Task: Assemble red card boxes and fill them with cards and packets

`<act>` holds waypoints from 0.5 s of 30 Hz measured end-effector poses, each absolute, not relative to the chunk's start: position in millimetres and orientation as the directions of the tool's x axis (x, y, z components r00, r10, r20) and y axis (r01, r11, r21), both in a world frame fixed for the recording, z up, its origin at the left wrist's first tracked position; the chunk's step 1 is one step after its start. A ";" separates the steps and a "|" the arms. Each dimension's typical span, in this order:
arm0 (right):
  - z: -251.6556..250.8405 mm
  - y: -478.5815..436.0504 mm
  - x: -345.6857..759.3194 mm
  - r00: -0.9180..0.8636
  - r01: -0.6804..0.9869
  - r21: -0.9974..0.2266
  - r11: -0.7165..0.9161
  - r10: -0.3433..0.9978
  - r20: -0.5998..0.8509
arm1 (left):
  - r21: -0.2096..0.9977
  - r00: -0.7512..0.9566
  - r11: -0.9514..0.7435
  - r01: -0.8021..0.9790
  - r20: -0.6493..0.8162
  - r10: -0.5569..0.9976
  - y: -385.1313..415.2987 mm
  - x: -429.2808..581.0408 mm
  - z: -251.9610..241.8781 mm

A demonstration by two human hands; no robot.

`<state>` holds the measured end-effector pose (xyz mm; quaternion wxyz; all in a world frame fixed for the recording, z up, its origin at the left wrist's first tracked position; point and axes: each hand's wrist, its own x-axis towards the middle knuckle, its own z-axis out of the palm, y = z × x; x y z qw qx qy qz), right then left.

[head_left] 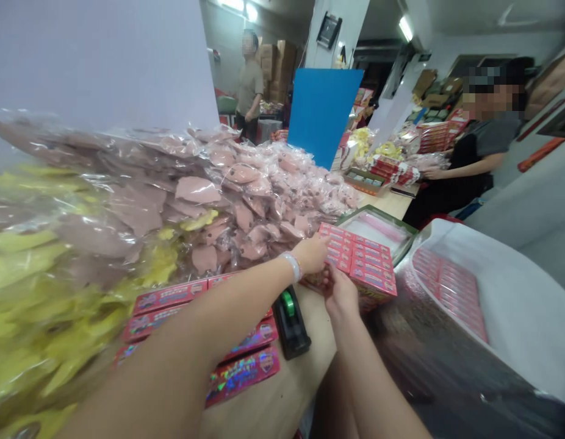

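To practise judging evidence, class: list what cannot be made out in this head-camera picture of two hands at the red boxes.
Head view: print on the red boxes is too small and blurred.
Head view: the left hand and right hand hide their own fingers, so the grip is unclear.
Head view: the left forearm covers part of the flat red packs.

The right hand (pixel 340 291) hides its fingers under the stack of red boxes (pixel 362 265) and behind the left hand (pixel 311 253), whose own grip cannot be made out. The left forearm (pixel 218 317) covers part of the tape dispenser (pixel 292 329) and the flat red packets (pixel 246 372). At 9 o'clock the frame edge cuts the yellow bag (pixel 21 292). The print on the boxes is too small to read.
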<state>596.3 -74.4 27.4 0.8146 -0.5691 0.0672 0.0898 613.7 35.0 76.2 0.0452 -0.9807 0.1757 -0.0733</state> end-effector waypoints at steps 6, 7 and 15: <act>35.4 -100.4 576.2 0.997 -0.068 -0.985 0.161 0.047 -0.061 | -0.067 0.922 -0.938 -0.340 0.171 -0.347 35.7 612.3 73.5; 36.3 -105.2 574.2 0.998 -0.048 -0.991 0.129 0.057 -0.041 | -0.062 0.921 -0.937 -0.343 0.176 -0.348 35.6 612.1 73.6; 43.6 -101.1 574.8 0.994 0.015 -0.996 0.084 0.110 0.024 | -0.054 0.907 -0.930 -0.364 0.208 -0.367 35.4 606.7 77.5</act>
